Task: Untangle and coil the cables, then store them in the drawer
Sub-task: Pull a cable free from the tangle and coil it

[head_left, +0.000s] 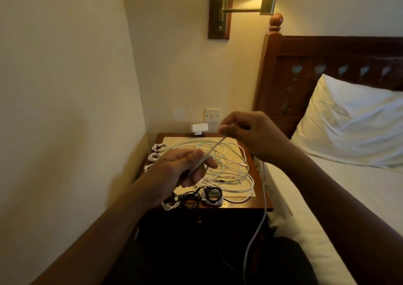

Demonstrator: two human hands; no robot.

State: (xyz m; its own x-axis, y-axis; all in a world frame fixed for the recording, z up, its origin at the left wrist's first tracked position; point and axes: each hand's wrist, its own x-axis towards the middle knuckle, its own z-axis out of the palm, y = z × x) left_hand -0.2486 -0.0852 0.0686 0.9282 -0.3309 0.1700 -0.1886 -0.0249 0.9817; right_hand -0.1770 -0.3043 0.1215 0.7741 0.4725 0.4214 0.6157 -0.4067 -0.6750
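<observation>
Fingers [193, 177] pinching cable [214, 148], tangle [231, 169] beneath, pillow [349, 121] beside

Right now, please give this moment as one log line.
left hand: grips white cable | right hand: pinches same cable | tangle: on nightstand

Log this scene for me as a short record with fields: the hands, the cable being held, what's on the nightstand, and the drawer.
left hand: grips thin white cable
right hand: pinches the same cable, which trails down past the table edge
tangle: loose white cables on dark wooden nightstand
done: small coiled white cable bundles at left edge, coiled black cable bundles at front
drawer: looks closed
</observation>
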